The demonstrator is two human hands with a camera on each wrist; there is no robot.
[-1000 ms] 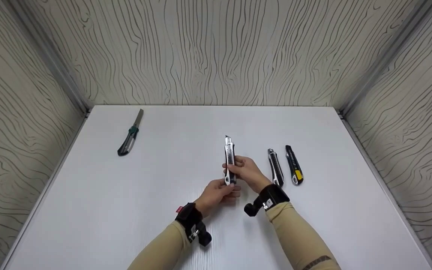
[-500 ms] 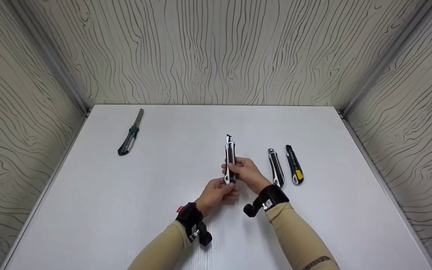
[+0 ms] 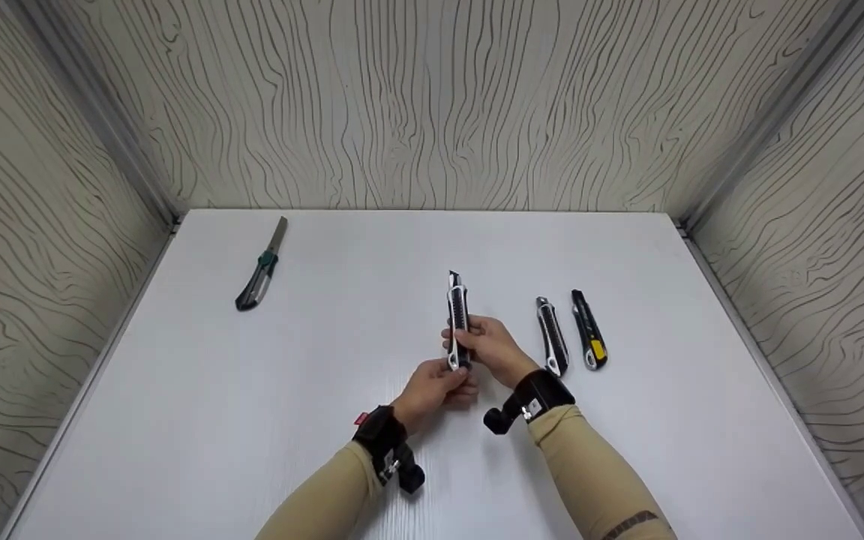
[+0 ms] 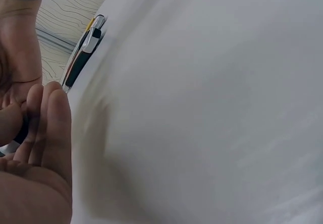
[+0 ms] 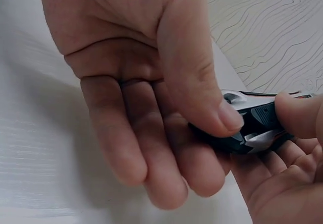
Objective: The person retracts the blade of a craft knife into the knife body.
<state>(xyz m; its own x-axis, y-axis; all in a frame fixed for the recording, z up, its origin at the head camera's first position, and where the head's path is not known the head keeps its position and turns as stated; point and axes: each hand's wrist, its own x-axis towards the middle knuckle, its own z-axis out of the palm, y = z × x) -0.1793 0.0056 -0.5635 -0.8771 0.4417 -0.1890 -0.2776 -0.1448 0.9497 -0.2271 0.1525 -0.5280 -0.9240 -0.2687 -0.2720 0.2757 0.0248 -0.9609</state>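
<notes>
A silver-and-black utility knife [image 3: 457, 309] is held blade-end away from me at mid-table, a short piece of blade showing at its tip. My right hand [image 3: 498, 346] grips the middle of its handle, thumb on top. My left hand [image 3: 432, 388] pinches the butt end between thumb and fingers. In the right wrist view, the left thumb [image 5: 197, 72] presses on the dark end of the knife [image 5: 262, 118], and the right hand [image 5: 292, 183] holds the handle further along. Much of the knife is hidden by the left hand [image 4: 40, 148] in the left wrist view.
To the right lie a similar silver-and-black utility knife [image 3: 551, 334] and a black one with a yellow part [image 3: 588, 330]. At the far left is a green-and-black knife [image 3: 258, 279] with its long blade out. Patterned walls [image 3: 432, 105] border the white table [image 3: 327, 465].
The held knife has tipped slightly, its blade end swaying a little right, then back left. The right hand has shifted slightly left with it. Both hands keep their hold; the other knives stay put.
</notes>
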